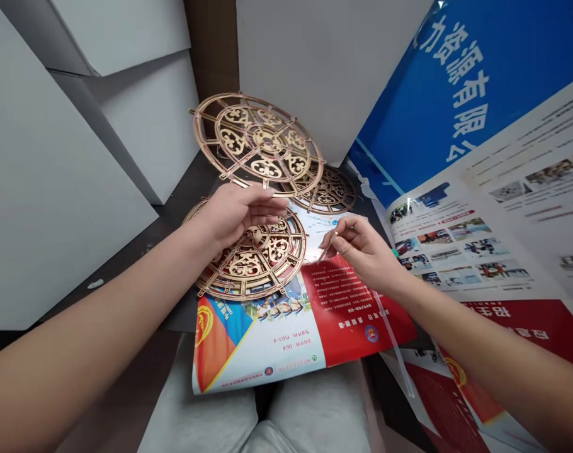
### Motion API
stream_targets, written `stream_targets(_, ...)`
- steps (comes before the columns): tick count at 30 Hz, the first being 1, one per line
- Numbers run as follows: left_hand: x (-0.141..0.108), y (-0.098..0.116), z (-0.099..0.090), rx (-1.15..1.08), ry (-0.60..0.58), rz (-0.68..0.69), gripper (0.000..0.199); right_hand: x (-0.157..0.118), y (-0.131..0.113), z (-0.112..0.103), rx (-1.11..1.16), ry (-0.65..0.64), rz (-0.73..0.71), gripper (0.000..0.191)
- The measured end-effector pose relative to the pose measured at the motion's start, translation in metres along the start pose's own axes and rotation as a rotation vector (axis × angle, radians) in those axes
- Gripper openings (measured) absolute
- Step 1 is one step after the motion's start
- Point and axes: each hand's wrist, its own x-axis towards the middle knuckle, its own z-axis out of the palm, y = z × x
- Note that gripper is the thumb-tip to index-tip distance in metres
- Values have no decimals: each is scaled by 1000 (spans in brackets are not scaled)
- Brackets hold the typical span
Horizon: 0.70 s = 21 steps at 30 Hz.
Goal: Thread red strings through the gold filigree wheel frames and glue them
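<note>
Your raised fretwork disc (260,143), a thin gold-toned cut-out wheel, tilts above two matching ones, its lower rim at the fingers of your left hand (239,217). That hand is half open, fingers stretched almost flat; you cannot tell from this view whether it truly grips the rim or only steadies it. If it is only steadying, the disc could slip and land on the second disc (253,270) beneath your palm, and the fine spokes could snag or snap. The third disc (329,195) lies just beyond, partly tucked behind the raised one.

Your right hand (364,255) is closed to a fine pinch on a thin pale sliver (328,246). So small a piece could easily slip from your fingertips and vanish among the openwork or the papers.

Under the discs, a glossy red-and-white brochure (310,314) lies on the dark counter (121,270) and overhangs its edge toward your grey-clad knees (286,421), so anything resting on it could slide. White panels (55,182) crowd your left forearm, while a blue banner (461,82) and a printed sheet (489,214) hem in your right, leaving little room to swing a wide disc.
</note>
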Motion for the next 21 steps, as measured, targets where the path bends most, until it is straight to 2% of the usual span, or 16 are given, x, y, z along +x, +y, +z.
stream_targets(4, 16, -6, 23, -26, -59, 77, 10, -5, -1, -4, -169, -40, -40, 23)
stream_targets(7, 21, -16, 25, -3, -85, 91, 13, -4, -7, -10, -347, -33, -76, 11)
stream_targets(9, 21, -21, 23, 7, -99, 82, 15, 1, -11, -13, -401, -41, -57, 10)
stream_targets(11, 20, -24, 19, 6, -104, 65, 16, 6, -16, -14, -452, -115, -14, 13)
stream_targets(13, 20, -26, 16, -3, -107, 47, 17, 11, -23, -14, -514, -258, 10, 17)
stream_targets(15, 19, -28, 14, -16, -119, 31, 18, 14, -30, -12, -570, -399, -8, 19)
stream_targets(16, 19, -29, 14, -29, -128, 22, 18, 16, -33, -11, -596, -415, -49, 19)
stream_targets(17, 19, -30, 13, -44, -140, 10, 18, 17, -36, -10, -609, -370, -115, 18)
stream_targets(18, 18, -31, 13, -62, -151, -6, 18, 18, -39, -9, -601, -264, -197, 17)
stream_targets(21, 16, -34, 16, -104, -170, -53, 17, 21, -42, -8, -392, 240, -418, 10)
